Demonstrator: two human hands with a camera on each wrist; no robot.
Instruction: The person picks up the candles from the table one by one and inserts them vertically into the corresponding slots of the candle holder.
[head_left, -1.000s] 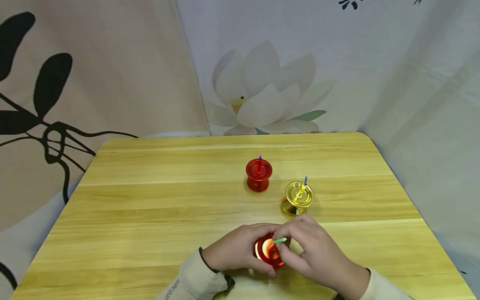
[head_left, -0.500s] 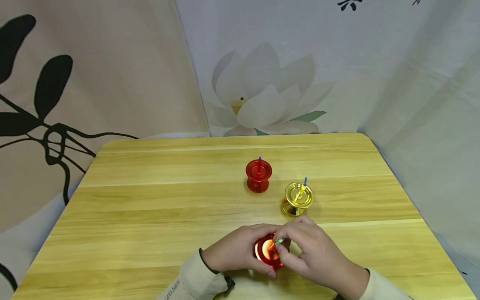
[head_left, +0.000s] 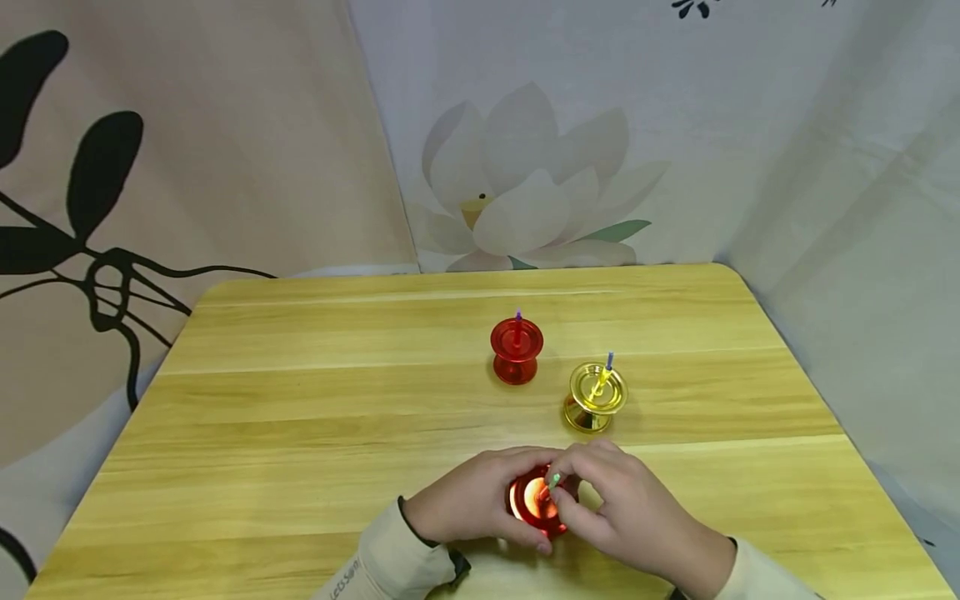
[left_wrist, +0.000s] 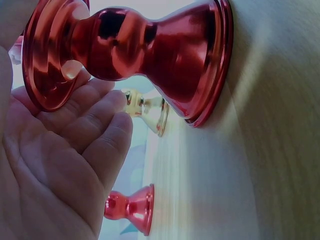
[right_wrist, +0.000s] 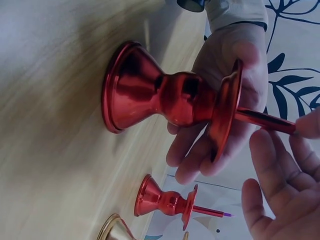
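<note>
A shiny red candlestick (head_left: 537,500) stands on the table, its base down on the wood in both wrist views. My left hand (head_left: 483,498) holds it around the top dish, thumb on the near side and fingers on the far side. From the dish rises a thin red tube (right_wrist: 265,120). At its upper end, my right hand (head_left: 633,508) pinches a small green candle (head_left: 555,481) between thumb and index finger. Fingers hide where candle and tube meet. My right hand's other fingers (right_wrist: 270,165) are bent loosely in the right wrist view.
Beyond the hands stand a gold candlestick (head_left: 596,392) with a blue candle (head_left: 610,360) and a second red candlestick (head_left: 516,350) with a purple candle (head_left: 518,316). Pale printed curtains (head_left: 825,167) rise behind the wooden table (head_left: 300,417).
The green candle has swung from lying almost level to pointing more upward over the tube. My right fingers have shifted slightly with it; the left hand keeps its hold.
</note>
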